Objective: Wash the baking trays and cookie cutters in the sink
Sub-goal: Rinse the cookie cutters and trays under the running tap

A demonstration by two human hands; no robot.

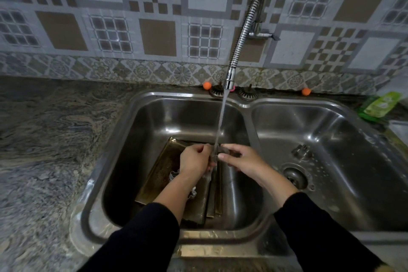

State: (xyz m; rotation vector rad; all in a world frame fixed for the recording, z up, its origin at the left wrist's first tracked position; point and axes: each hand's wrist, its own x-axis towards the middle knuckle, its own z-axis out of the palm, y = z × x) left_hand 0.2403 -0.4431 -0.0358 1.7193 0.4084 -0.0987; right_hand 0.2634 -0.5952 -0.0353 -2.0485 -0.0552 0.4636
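1. Both hands meet over the left basin of a double steel sink (pixel 154 95), right under a stream of water (pixel 221 117) falling from the flexible tap (pixel 242 28).
2. The left hand (pixel 194 161) and the right hand (pixel 240 159) have their fingers curled round a small metal cookie cutter (pixel 220 151), pinching it between them in the water.
3. Below them, baking trays (pixel 159 170) lie stacked on the bottom of the left basin, tilted slightly, the dark top tray reaching toward the far left.
4. Another cookie cutter (pixel 173 174) with a wavy edge sits on the trays, just left of the left wrist; more of its scalloped metal shows near the forearm.
5. In the right basin a single cutter (pixel 301 152) lies just beyond the drain (pixel 294 178).
6. On the marbled surface (pixel 44 139) at the far right lies a green pouch (pixel 379 104).
7. Two sink strainers (pixel 217 90) rest on the far rim, beside small orange balls (pixel 207 85).
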